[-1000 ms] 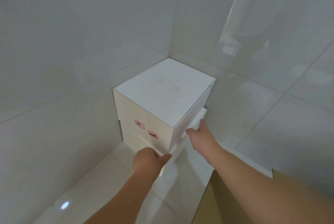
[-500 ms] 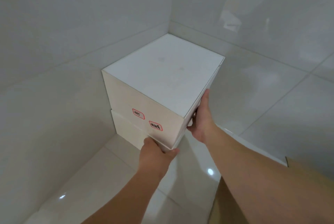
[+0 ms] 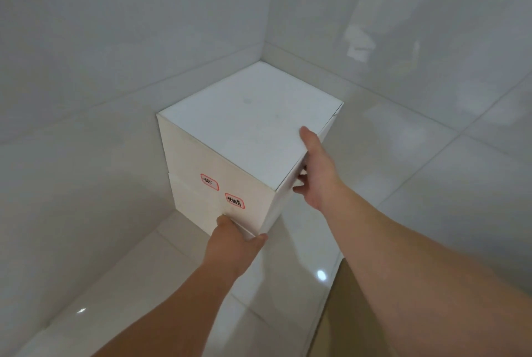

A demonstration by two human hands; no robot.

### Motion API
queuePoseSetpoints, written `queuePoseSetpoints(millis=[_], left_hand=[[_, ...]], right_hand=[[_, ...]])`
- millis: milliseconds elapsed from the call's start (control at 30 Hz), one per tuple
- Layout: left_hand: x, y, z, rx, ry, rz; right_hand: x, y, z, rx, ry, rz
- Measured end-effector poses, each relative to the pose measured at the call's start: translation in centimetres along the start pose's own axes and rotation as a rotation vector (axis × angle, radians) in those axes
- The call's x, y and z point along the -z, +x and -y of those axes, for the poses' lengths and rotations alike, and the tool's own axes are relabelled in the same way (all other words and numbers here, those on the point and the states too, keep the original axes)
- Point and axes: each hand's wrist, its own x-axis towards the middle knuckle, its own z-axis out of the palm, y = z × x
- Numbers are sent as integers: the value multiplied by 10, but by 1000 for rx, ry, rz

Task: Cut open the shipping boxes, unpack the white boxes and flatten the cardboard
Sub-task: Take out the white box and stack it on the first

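Note:
A large white box with two red-bordered labels on its front sits on a lower white box in the corner of the tiled room. My left hand grips the upper box at its near bottom corner, fingers hidden beneath it. On the box's right side is my right hand, its thumb lying over the top edge and its fingers curled against the side face.
Glossy tiled walls close in behind and to the left of the stack. A brown cardboard shipping box shows at the lower right edge, under my right forearm. Shiny floor tiles lie in front of the stack.
My right hand has slid up the box's right side from near its base to the top edge. My left hand stays at the near bottom corner.

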Motion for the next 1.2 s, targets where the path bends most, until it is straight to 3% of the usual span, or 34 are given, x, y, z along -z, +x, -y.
queuePoseSetpoints(millis=[100, 233, 367, 467, 833, 1200], left_hand=[[9, -5, -9, -13, 216, -41], [23, -18, -21, -109, 412, -93], [38, -38, -32, -155, 411, -181], [44, -63, -50, -146, 368, -237], [-15, -218, -149, -386, 578, -394], [-103, -390, -74, -279, 785, -305]], right_hand=[[4, -6, 10, 135, -160, -156], [15, -13, 24, 326, -570, -219], [45, -42, 36, 532, -873, -213], [83, -75, 40, 533, -983, -151], [255, -175, 31, 653, -863, -62], [371, -246, -52, 598, -875, 100]])
